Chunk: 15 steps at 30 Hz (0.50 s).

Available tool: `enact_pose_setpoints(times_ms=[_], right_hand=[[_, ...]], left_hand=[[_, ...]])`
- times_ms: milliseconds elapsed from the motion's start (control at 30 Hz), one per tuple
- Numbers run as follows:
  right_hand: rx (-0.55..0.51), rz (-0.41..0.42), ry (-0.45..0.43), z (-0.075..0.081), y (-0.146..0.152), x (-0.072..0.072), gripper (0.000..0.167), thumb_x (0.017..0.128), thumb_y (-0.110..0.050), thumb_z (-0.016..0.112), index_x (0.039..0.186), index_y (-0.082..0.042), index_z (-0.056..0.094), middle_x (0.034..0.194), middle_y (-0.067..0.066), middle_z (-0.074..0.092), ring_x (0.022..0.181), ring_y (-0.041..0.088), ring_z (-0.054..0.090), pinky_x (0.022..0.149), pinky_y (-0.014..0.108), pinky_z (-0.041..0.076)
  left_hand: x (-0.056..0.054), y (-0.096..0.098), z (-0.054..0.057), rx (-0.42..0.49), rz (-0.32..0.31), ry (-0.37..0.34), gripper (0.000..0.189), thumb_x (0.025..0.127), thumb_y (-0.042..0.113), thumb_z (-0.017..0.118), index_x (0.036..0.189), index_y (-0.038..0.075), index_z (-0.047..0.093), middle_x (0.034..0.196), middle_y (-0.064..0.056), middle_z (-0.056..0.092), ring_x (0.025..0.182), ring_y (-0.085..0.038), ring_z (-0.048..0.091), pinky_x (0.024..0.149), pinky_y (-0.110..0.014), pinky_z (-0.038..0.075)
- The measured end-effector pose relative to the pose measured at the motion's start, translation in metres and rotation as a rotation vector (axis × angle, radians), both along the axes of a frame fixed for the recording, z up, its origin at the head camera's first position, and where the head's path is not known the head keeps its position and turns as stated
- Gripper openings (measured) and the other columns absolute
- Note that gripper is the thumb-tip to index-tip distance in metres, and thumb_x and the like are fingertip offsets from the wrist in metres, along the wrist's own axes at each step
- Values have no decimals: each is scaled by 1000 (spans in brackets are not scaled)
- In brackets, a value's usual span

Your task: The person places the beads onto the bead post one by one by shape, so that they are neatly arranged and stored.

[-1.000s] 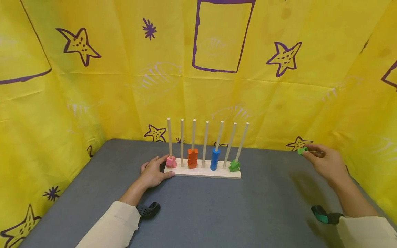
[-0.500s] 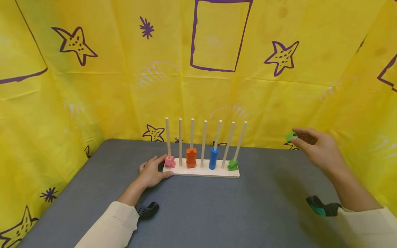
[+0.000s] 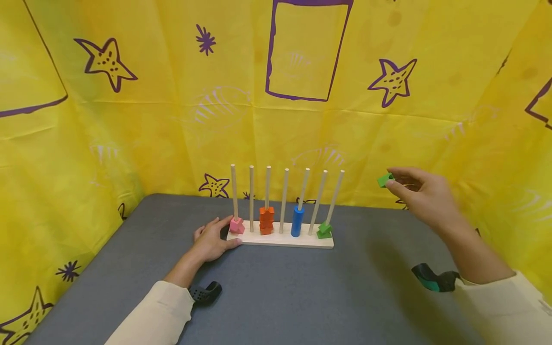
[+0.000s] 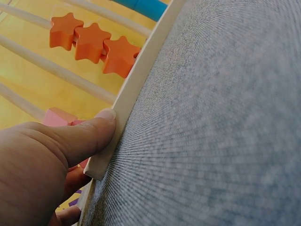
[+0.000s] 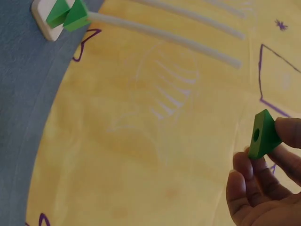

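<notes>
A wooden peg board [image 3: 284, 241] with several upright pegs stands on the table. My left hand [image 3: 211, 242] grips its left end, the thumb pressing on the front edge in the left wrist view; some fingers are hidden behind. Beside that hand a pink bead [image 3: 236, 225] sits on the leftmost peg. Orange star beads [image 4: 92, 42] are stacked on another peg, and a blue cylinder [image 3: 297, 221] on a third. Green triangular beads [image 3: 325, 230] rest on the rightmost peg. Up in the air to the right, my right hand [image 3: 424, 194] pinches a green triangular bead [image 5: 264, 135] with a hole through it.
The grey tabletop [image 3: 276, 297] carries the board near its back edge. A yellow cloth [image 3: 172, 134] with purple drawings hangs behind and at both sides. Dark wrist straps [image 3: 207, 293] show at both sleeves.
My right hand has moved left and up with the green triangular bead, from low at the right toward the pegs. The left hand keeps its grip on the board.
</notes>
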State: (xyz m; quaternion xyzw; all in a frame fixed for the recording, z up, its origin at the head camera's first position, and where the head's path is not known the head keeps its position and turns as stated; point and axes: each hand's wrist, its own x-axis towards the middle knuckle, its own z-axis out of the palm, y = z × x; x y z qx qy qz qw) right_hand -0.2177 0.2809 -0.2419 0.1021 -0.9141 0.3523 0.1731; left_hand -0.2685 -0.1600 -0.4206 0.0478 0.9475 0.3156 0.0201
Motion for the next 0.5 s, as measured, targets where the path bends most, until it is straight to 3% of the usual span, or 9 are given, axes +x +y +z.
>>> enact_pose_setpoints(times_ms=[300,500], right_hand=[[-12,31,53,7,-24,-12,41,95,-29,63,127,-3,62,106,16,66,88,29,63,61,20,49],[-32,84,61,6,-38,-22,38,95,-23,63,127,-1,62,108,18,66,93,34,64,68,15,48]], left_hand=[[-1,-1,0,13,-14,11,81,82,37,77,147,6,41,141,-25,44,138,-44,22,104,-61,3],[0,-1,0,14,-3,8,81,81,37,77,147,6,40,142,-25,43,137,-44,22,104,-60,3]])
